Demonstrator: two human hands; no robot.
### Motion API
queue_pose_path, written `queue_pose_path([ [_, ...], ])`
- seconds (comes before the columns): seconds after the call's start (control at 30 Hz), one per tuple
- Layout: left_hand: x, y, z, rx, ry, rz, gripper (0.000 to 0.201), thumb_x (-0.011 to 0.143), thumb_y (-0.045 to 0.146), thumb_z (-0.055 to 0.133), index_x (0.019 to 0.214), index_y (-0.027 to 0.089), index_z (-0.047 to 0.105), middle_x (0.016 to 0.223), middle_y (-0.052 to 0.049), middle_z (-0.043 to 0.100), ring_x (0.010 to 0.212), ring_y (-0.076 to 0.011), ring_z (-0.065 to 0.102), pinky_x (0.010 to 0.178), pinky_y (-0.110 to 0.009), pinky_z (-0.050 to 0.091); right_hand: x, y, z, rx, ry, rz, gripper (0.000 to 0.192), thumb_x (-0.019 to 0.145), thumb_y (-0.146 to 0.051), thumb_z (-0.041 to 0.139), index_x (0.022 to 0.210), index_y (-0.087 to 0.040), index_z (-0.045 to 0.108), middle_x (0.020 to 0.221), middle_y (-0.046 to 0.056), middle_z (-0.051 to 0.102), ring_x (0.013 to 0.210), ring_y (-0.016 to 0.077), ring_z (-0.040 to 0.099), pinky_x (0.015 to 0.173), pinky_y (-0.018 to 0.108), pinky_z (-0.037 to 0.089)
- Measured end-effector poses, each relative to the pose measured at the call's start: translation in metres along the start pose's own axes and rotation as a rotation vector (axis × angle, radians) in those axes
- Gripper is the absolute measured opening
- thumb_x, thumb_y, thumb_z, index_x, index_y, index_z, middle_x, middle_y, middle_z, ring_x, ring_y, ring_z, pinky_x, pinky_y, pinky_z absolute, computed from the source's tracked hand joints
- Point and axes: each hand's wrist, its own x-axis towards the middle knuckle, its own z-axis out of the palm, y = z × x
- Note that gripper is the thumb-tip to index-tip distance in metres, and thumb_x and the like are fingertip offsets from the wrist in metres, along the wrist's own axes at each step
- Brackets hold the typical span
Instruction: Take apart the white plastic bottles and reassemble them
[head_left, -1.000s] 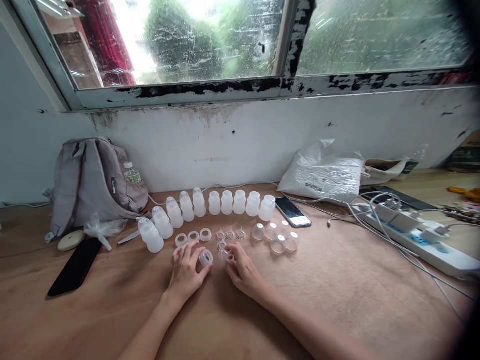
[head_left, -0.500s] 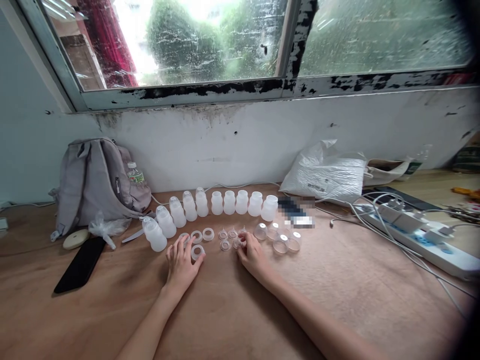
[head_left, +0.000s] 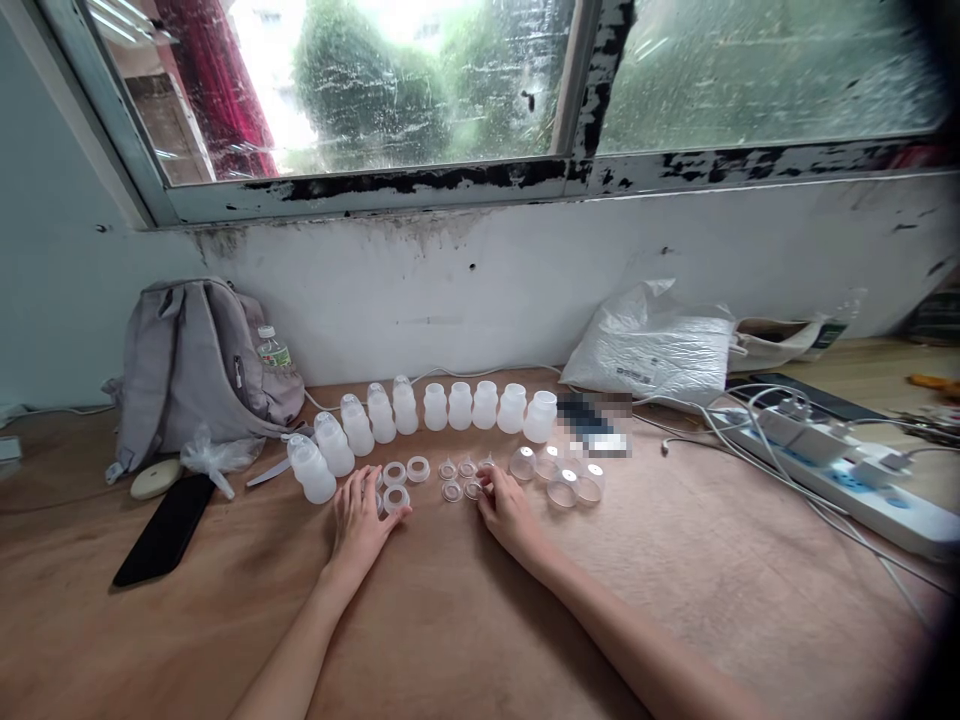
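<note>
My left hand [head_left: 363,518] rests on the table with thumb and fingers apart, bent around a small group of translucent bottle collar rings [head_left: 396,499]. Its thumb touches the nearest ring, and its fingers partly cover others. Opposite it, my right hand [head_left: 510,512] lies with curved, parted fingers at the edge of several clear silicone bottle nipples [head_left: 451,490], its fingertips hiding part of them. Just right of that hand sit several transparent dome caps [head_left: 562,488]. Behind everything, frosted baby bottles stand in an arc: capped bottles [head_left: 356,425] at left, uncapped bottles [head_left: 485,405] at right.
A grey backpack [head_left: 195,360], a black phone [head_left: 165,530], a round cream object [head_left: 156,479] and a crumpled plastic bag [head_left: 217,455] lie at left. Rightward are a silver padded mailer [head_left: 652,350] and a power strip [head_left: 847,480] with tangled white cables.
My left fingers have shifted slightly on the rings, showing more of one beneath them. My right fingertips have moved slightly, uncovering more of a nipple. The bottles stay put.
</note>
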Motion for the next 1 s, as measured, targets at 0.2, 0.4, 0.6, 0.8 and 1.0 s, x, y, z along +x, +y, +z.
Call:
queue_pose_path([
  [0.2, 0.000, 0.004, -0.005, 0.035, -0.080, 0.074, 0.052, 0.074, 0.051, 0.050, 0.118, 0.024, 0.047, 0.122, -0.011, 0.044, 0.113, -0.0266, 0.040, 0.092, -0.043, 0.032, 0.000, 0.000, 0.000, -0.002, 0.013, -0.009, 0.016, 0.076, -0.016, 0.042, 0.091, -0.018, 0.045, 0.085, 0.006, 0.055, 0.076, 0.0183, 0.052, 0.068, 0.031, 0.043],
  [0.4, 0.001, 0.003, -0.005, 0.016, -0.109, 0.070, 0.047, 0.076, 0.050, 0.048, 0.116, 0.025, 0.050, 0.121, -0.010, 0.045, 0.111, -0.0257, 0.042, 0.091, -0.042, 0.033, 0.000, -0.001, 0.002, 0.012, 0.076, -0.013, 0.023, 0.074, -0.016, 0.043, 0.097, -0.017, 0.045, 0.086, 0.007, 0.054, 0.074, 0.0182, 0.054, 0.066, 0.031, 0.045],
  [0.6, 0.001, 0.002, -0.003, -0.009, -0.091, 0.055, 0.046, 0.075, 0.050, 0.050, 0.115, 0.027, 0.051, 0.119, -0.009, 0.047, 0.110, -0.0247, 0.043, 0.090, -0.040, 0.034, -0.001, -0.005, -0.001, -0.014, 0.116, -0.029, 0.019, 0.077, -0.016, 0.042, 0.096, -0.018, 0.044, 0.088, 0.008, 0.052, 0.082, 0.0203, 0.053, 0.071, 0.034, 0.045],
  [0.8, 0.003, 0.002, -0.006, 0.006, -0.075, 0.054, 0.051, 0.072, 0.049, 0.054, 0.117, 0.024, 0.049, 0.120, -0.010, 0.047, 0.112, -0.0259, 0.041, 0.092, -0.041, 0.032, 0.007, -0.019, -0.006, -0.110, 0.142, -0.177, 0.022, 0.081, -0.016, 0.039, 0.103, -0.018, 0.044, 0.097, 0.010, 0.050, 0.091, 0.0224, 0.048, 0.080, 0.038, 0.041],
  [1.0, 0.005, 0.003, -0.009, 0.006, -0.020, 0.084, 0.061, 0.067, 0.052, 0.058, 0.118, 0.020, 0.047, 0.120, -0.012, 0.048, 0.111, -0.0275, 0.042, 0.093, -0.044, 0.031, 0.071, -0.063, -0.004, -0.231, 0.101, -0.318, 0.037, 0.081, -0.015, 0.037, 0.118, -0.015, 0.041, 0.116, 0.013, 0.046, 0.108, 0.0242, 0.040, 0.089, 0.037, 0.035],
])
